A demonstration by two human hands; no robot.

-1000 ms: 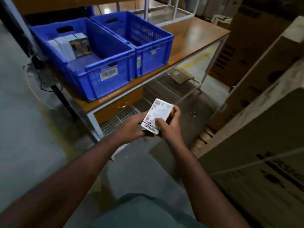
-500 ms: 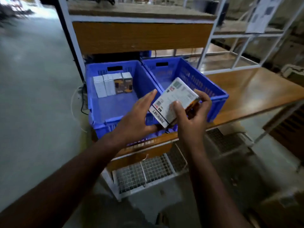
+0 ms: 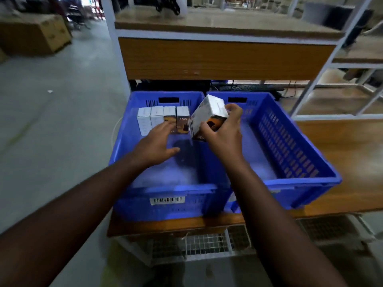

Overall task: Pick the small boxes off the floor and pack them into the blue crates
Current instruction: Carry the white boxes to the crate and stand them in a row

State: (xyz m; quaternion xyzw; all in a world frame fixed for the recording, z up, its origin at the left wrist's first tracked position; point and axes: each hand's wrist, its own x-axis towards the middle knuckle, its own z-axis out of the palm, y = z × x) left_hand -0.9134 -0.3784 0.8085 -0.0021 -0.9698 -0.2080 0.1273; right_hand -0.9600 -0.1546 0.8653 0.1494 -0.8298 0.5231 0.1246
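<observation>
Two blue crates stand side by side on a wooden table. The left crate (image 3: 165,191) has a row of several small boxes (image 3: 157,118) standing upright against its far wall. The right crate (image 3: 294,141) shows only its bare floor. My right hand (image 3: 222,134) grips a small white and orange box (image 3: 208,112), tilted, over the divide between the crates. My left hand (image 3: 157,143) hovers with fingers spread inside the left crate, just in front of the row of boxes, and holds nothing.
A wooden shelf board (image 3: 223,59) on a white metal frame (image 3: 116,46) hangs low over the back of the crates. Bare wooden table top (image 3: 352,162) runs to the right. Wire mesh (image 3: 203,245) sits under the table. Cardboard boxes (image 3: 35,34) stand far left.
I have stepped up to the crates. My left hand has let go of the box and moved into the left crate. My right hand alone carries the box, now turned more upright.
</observation>
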